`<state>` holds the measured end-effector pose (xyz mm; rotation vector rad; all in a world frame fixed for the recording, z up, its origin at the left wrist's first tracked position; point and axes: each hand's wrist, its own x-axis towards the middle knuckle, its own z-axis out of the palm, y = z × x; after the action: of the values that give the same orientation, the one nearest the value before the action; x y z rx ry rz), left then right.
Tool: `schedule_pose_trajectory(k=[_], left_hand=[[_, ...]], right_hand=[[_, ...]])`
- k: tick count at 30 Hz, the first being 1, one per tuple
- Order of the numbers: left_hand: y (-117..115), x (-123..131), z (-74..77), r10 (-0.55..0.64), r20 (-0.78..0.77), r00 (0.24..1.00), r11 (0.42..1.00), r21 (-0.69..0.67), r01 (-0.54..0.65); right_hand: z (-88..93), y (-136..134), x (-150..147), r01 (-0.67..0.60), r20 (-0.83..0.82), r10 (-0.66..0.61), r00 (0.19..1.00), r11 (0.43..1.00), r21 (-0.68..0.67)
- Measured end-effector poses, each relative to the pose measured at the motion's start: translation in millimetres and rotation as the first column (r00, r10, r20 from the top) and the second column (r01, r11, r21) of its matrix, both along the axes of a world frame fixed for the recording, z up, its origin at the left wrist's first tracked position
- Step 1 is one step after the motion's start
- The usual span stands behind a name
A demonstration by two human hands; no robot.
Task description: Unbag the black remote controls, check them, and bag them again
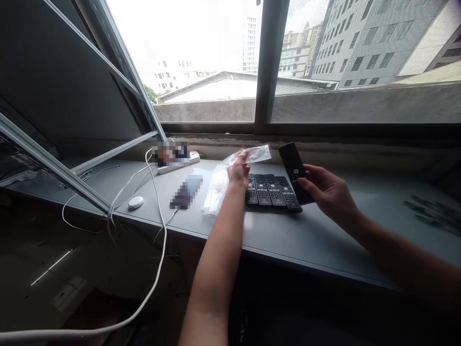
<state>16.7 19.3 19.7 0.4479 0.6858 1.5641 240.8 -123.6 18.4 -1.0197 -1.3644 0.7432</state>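
Between the thumb and fingers of my right hand (324, 187) is a black remote control (291, 161), tilted up above the table. My left hand (238, 168) pinches a clear plastic bag (260, 154), whose end sticks out to the right of the fingers. Under and left of that hand lies a stack of more clear plastic bags (216, 190). Several black remote controls (274, 190) lie side by side in a row between my hands, buttons facing up. The leftmost one is partly covered by my left wrist.
A blurred phone (185, 192) with a cable, a round white device (136, 202) and a white power strip (194, 157) are on the left of the table (288, 235). A white cable (163, 240) hangs over the front edge. Dark items (432, 214) lie far right. A metal frame (108, 139) leans at left.
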Motion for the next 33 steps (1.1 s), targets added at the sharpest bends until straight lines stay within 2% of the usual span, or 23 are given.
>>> schedule_pose_trajectory(k=[5,10,15,22,27,33], left_hand=[[1,0,-0.9,0.024,-0.022,0.999,1.000,-0.004,-0.024],[1,0,-1.2,0.064,-0.013,0.998,0.998,-0.019,-0.064],[2,0,-1.9,0.070,-0.017,0.997,0.997,-0.031,-0.070],[3,0,-3.5,0.075,0.015,0.997,0.997,-0.035,-0.074],[6,1,-5.0,0.065,0.034,0.997,0.998,-0.030,-0.064],[8,0,-7.4,0.055,0.016,0.998,0.998,-0.022,-0.055]], right_hand=[[-3.8,3,-1,-0.035,0.085,0.025,0.996,0.992,0.120],[-4.4,3,1,-0.064,0.229,0.023,0.973,0.982,0.176],[-2.2,2,1,-0.084,0.211,0.034,0.977,0.969,0.231],[-8.2,12,4,-0.092,0.158,0.044,0.987,0.946,0.311],[-1.2,7,0,-0.079,0.112,0.052,0.992,0.966,0.245],[3.5,0,-3,-0.073,-0.036,0.072,0.997,0.997,-0.015]])
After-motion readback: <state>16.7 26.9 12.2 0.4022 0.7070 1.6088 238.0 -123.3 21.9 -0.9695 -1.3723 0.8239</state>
